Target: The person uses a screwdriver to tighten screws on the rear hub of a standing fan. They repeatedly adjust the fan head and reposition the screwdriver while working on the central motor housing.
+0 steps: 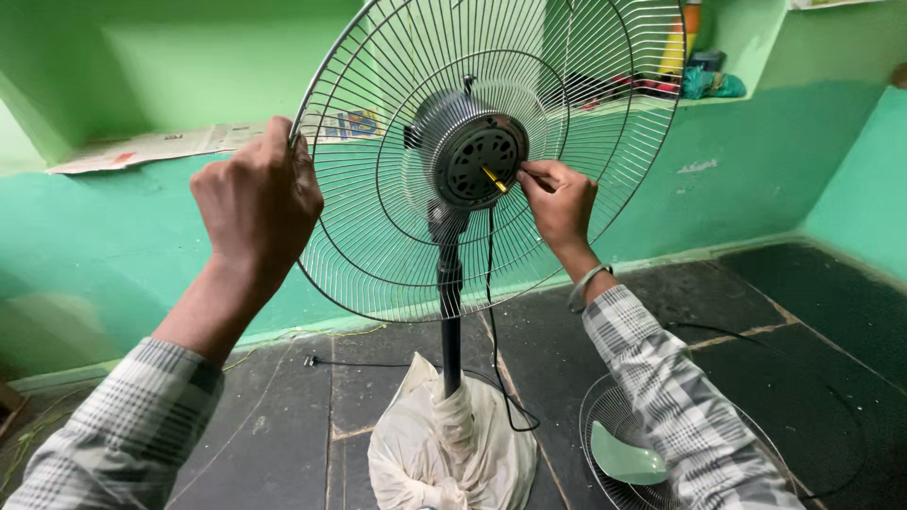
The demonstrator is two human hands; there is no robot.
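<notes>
While my left hand grips the rim of the wire guard, closed tight, my right hand pinches a yellow-tipped screwdriver at the motor housing. Thin wires likely flex, so the stiffer rim suits holding. Both forearms reach forward, raised.

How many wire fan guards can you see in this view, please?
2. One wire guard is mounted on the standing fan, gripped at its rim by the left hand. The second guard lies on the floor at lower right, partly hidden by the right sleeve.
</notes>
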